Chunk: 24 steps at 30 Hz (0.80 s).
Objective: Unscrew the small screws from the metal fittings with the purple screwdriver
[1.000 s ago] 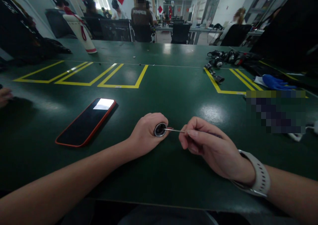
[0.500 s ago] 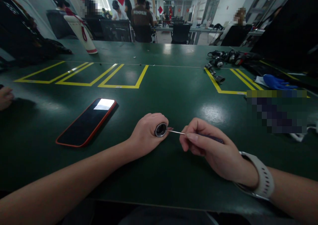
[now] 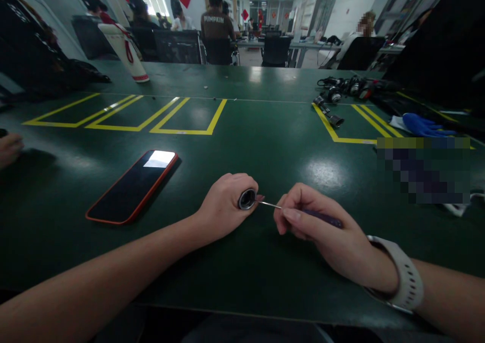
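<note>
My left hand is wrapped round a dark cylindrical part, whose silver-rimmed open end faces up toward me. Between the thumb and fingers of my right hand is a screwdriver-like tool with a dark purple handle. Its thin metal shaft points left, and the tip meets the left hand's fingertips beside the cylinder; the exact contact point is too small to make out. To the left of my left hand, a phone in a red case lies on the green table.
Dark metal parts lie at the back right, near a blue glove. A white cup-like object stands at the back left. Another person's hand rests at the left edge. Yellow tape marks the table.
My right hand and the tool have shifted slightly down, and the tool's shaft slopes a little more. The cylinder has moved very slightly right with my left hand.
</note>
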Available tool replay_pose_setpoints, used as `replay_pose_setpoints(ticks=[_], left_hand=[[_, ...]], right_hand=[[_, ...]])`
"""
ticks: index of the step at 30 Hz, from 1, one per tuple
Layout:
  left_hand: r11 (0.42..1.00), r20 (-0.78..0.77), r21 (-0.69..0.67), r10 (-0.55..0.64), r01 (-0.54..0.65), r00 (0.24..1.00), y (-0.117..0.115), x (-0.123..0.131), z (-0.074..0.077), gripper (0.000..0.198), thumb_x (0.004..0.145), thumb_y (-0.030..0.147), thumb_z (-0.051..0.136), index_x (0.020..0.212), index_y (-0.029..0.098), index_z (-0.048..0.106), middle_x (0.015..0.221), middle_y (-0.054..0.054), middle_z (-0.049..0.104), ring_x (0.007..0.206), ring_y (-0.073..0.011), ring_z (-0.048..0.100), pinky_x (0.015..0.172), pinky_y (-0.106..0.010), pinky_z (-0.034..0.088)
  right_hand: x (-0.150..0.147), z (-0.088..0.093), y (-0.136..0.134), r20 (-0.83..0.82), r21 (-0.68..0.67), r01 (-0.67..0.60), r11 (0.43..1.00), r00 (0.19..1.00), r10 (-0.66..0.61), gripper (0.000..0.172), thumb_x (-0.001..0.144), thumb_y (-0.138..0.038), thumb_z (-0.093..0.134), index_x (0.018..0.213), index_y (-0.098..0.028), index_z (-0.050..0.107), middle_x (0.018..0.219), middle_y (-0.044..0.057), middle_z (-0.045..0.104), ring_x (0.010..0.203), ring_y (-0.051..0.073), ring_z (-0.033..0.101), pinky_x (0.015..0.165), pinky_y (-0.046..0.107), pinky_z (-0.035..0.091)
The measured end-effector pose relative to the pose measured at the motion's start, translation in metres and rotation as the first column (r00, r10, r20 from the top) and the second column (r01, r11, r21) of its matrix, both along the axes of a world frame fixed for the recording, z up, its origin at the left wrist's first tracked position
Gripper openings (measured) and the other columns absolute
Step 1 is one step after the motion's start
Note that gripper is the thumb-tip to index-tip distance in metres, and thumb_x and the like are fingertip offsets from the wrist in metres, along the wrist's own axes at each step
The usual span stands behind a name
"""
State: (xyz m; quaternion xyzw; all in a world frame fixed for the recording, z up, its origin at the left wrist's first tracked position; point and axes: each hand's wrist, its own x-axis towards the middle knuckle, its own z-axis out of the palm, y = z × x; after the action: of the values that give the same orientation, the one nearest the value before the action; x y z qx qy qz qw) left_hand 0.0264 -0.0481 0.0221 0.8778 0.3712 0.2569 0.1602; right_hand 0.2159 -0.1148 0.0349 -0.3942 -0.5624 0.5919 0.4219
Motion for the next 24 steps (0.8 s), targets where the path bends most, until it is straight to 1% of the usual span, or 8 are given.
replay_pose_setpoints(ticks=[4,7,9,11,15,17,20,24], left_hand=[[1.000,0.077,-0.019,0.001,0.000,0.997,-0.0019,0.0000,0.0018,0.015,0.077,0.018,0.058,0.065,0.018,0.049,0.064,0.003,0.053,0.062,-0.0121,0.050,0.060,-0.026,0.037],[0.998,0.115,-0.048,-0.023,0.028,0.993,-0.0030,0.0002,0.0034,0.014,0.076,0.016,0.057,0.065,0.018,0.049,0.063,0.003,0.052,0.061,-0.0115,0.050,0.059,-0.025,0.038],[0.998,0.121,-0.059,-0.028,0.035,0.992,-0.0029,0.0003,0.0037,0.013,0.076,0.016,0.057,0.065,0.018,0.049,0.063,0.003,0.052,0.060,-0.0113,0.050,0.058,-0.025,0.038],[0.998,0.106,-0.054,-0.020,0.026,0.994,-0.0024,0.0003,0.0032,0.013,0.076,0.016,0.058,0.066,0.018,0.050,0.063,0.003,0.053,0.060,-0.0115,0.050,0.058,-0.025,0.037],[1.000,0.036,-0.009,-0.017,0.018,0.999,-0.0012,0.0001,0.0011,0.013,0.077,0.018,0.059,0.067,0.017,0.050,0.064,0.003,0.053,0.061,-0.0120,0.050,0.058,-0.026,0.037],[1.000,0.016,0.007,-0.016,0.016,1.000,-0.0011,-0.0001,0.0004,0.014,0.077,0.020,0.059,0.067,0.017,0.050,0.063,0.003,0.053,0.061,-0.0120,0.050,0.058,-0.026,0.036],[1.000,0.026,0.007,-0.006,0.006,1.000,-0.0015,-0.0006,0.0001,0.015,0.077,0.019,0.059,0.066,0.017,0.049,0.063,0.003,0.053,0.061,-0.0116,0.050,0.058,-0.025,0.036],[1.000,0.056,-0.013,0.002,-0.001,0.998,-0.0021,-0.0011,0.0005,0.013,0.075,0.016,0.059,0.066,0.017,0.050,0.064,0.003,0.054,0.062,-0.0111,0.050,0.058,-0.024,0.037]], right_hand=[[-0.0020,0.0002,0.0024,-0.191,-0.151,-0.031,0.988,0.982,0.001,0.013,0.086,-0.028,0.054,0.077,-0.019,0.051,0.070,0.000,0.058,0.054,0.009,0.037,0.047,0.024,0.023],[-0.0046,0.0010,0.0047,-0.268,-0.212,-0.043,0.976,0.963,-0.015,0.012,0.084,-0.027,0.054,0.075,-0.019,0.050,0.068,0.000,0.057,0.051,0.009,0.034,0.046,0.024,0.020],[-0.0053,0.0011,0.0050,-0.274,-0.211,-0.038,0.977,0.961,-0.022,0.013,0.084,-0.027,0.054,0.075,-0.019,0.050,0.068,0.000,0.057,0.051,0.009,0.033,0.046,0.024,0.020],[-0.0046,0.0005,0.0041,-0.233,-0.164,-0.017,0.986,0.972,-0.022,0.013,0.085,-0.028,0.053,0.076,-0.019,0.051,0.069,0.000,0.058,0.053,0.009,0.035,0.047,0.024,0.022],[-0.0014,-0.0008,0.0001,-0.023,0.004,0.025,1.000,0.999,-0.025,0.015,0.087,-0.031,0.055,0.078,-0.019,0.055,0.073,0.001,0.057,0.062,0.011,0.042,0.056,0.025,0.031],[-0.0007,-0.0010,-0.0012,0.023,0.030,0.009,1.000,1.000,-0.010,0.015,0.088,-0.031,0.054,0.078,-0.019,0.055,0.073,0.000,0.057,0.064,0.011,0.043,0.058,0.025,0.033],[-0.0008,-0.0008,-0.0002,-0.054,-0.037,-0.026,0.999,0.998,0.024,0.015,0.088,-0.031,0.054,0.079,-0.019,0.054,0.073,0.000,0.057,0.060,0.009,0.041,0.054,0.024,0.030],[-0.0027,0.0006,0.0039,-0.222,-0.163,-0.054,0.985,0.975,0.017,0.013,0.086,-0.026,0.053,0.076,-0.019,0.051,0.068,-0.001,0.057,0.053,0.008,0.035,0.047,0.024,0.020]])
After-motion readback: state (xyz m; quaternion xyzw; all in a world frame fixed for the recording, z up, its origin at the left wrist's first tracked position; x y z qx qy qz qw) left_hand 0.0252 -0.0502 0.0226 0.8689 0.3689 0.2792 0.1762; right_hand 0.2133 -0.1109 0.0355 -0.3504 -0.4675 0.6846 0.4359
